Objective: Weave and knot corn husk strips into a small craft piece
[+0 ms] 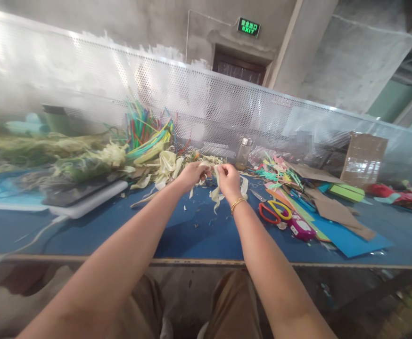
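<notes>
Over the middle of the blue table, my left hand [193, 175] and my right hand [230, 181] are close together, fingers pinched. Between them runs a pale, cream-coloured corn husk strip [217, 186]; its loose end hangs below my right fingers. Both hands appear closed on it, though the left fingertips are partly hidden. Just behind my left wrist lies a heap of dried corn husks [167, 162]. To the right of my right hand are scissors [275, 212] with one red and one yellow handle.
Bundled coloured stems [149, 127] and fibrous husks [86, 162] are at left, beside a black-and-white flat device [86, 195] with a cable. A clear bottle [244, 153] stands behind my hands. Rightward lie a purple box [300, 227], blue paper [347, 238] and cardboard [338, 212]. Perforated metal panel [223, 103] rises behind.
</notes>
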A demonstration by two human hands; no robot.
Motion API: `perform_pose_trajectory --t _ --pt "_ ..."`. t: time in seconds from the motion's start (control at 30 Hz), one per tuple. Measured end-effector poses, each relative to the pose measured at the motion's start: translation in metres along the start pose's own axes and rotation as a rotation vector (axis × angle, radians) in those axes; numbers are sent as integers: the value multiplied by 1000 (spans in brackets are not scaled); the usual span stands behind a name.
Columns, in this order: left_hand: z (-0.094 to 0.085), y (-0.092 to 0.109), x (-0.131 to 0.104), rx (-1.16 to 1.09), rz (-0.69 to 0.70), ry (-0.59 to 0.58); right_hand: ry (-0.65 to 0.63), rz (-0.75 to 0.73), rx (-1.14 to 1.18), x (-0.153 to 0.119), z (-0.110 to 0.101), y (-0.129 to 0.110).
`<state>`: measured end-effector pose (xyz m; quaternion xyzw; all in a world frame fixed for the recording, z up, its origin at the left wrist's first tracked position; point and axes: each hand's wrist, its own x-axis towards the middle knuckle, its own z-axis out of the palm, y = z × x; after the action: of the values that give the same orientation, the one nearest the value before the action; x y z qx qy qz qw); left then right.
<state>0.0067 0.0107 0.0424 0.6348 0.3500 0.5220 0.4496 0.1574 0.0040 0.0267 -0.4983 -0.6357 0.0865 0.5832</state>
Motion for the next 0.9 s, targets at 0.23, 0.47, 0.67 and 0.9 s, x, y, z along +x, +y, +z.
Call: perform_pose_trajectory --t 0.23,0.47,0.67,0.9 --pt "-15 11 9 -538 97 367 -522 230 456 -15 4 -16" --pt "-8 16 4 -624 105 362 -651 260 502 -23 9 -22" --pt "-8 19 2 -639 88 332 -664 249 471 -23 12 -17" --pt "-31 25 4 -706 121 408 -389 16 -63 -10 1 -5"
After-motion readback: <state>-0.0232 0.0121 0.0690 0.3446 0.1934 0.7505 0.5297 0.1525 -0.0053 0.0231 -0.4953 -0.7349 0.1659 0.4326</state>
